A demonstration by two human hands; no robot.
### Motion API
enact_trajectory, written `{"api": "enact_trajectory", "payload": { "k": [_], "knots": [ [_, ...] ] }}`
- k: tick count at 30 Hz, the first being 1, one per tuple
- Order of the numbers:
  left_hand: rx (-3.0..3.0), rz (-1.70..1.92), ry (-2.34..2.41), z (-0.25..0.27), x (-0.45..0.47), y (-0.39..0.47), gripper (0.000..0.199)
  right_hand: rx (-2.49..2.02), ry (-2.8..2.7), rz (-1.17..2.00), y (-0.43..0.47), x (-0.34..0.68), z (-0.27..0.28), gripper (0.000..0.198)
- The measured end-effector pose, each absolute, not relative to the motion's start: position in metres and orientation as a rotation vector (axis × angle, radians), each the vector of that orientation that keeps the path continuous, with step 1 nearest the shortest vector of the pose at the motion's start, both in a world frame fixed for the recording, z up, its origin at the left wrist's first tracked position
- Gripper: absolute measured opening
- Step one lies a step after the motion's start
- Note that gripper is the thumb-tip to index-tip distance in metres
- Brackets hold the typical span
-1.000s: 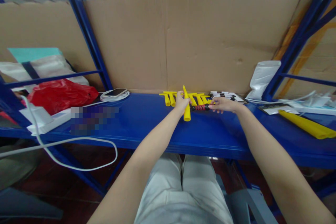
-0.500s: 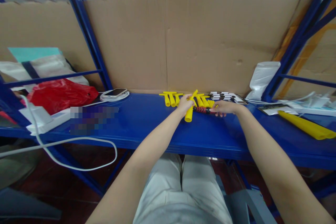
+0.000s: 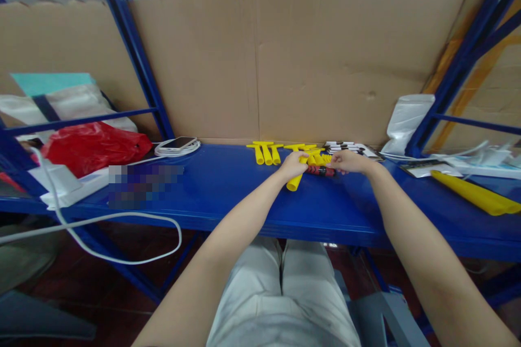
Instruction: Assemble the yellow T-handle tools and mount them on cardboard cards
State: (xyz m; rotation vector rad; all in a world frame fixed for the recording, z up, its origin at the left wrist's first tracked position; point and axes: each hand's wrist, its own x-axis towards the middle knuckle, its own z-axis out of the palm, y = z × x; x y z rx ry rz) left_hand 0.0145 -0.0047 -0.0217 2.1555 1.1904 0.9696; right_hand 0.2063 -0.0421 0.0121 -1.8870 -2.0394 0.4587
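Note:
My left hand [image 3: 293, 166] is closed around a yellow T-shaped plastic handle [image 3: 293, 183], its round open end pointing down toward me. My fingers hide much of its upper part. Close by on the right, a red and black cylinder [image 3: 321, 171] lies on the blue shelf. My right hand [image 3: 347, 161] is just above the cylinder's right end, fingers pinched together beside small yellow pieces [image 3: 325, 159]; what they grip, if anything, is too small to tell. More yellow T-shaped handles [image 3: 267, 156] are lined up to the left, and others [image 3: 299, 147] lie behind my hands.
Black-and-white packets [image 3: 345, 147] lie behind my right hand. A long yellow piece [image 3: 474, 193] and a white pouch [image 3: 407, 124] are at right. On the left are a phone [image 3: 183, 143] on a coiled cable, a red bag [image 3: 97, 147] and a power strip [image 3: 87, 187]. Cardboard [image 3: 325, 65] closes the back.
My left hand has shifted slightly right, and the held handle's crossbar no longer shows above the fingers. My right fingers have moved up a little from the cylinder's end. The cylinder sits slightly farther right.

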Motion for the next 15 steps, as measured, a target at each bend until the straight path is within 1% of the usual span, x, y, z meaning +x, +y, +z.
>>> {"api": "enact_trajectory", "payload": {
  "k": [6, 11, 15],
  "knots": [
    [2.355, 0.841, 1.218, -0.020, 0.014, -0.010, 0.045, -1.953, -2.019, 0.344, -0.038, 0.207, 0.010, 0.023],
    [2.424, 0.782, 1.217, -0.021, 0.014, -0.010, 0.046, -1.926, -1.978, 0.289, -0.036, 0.211, 0.008, 0.024],
    [2.463, 0.784, 1.218, -0.022, 0.013, -0.008, 0.044, -1.972, -1.835, 0.053, -0.027, 0.229, 0.004, 0.023]
  ]
}}
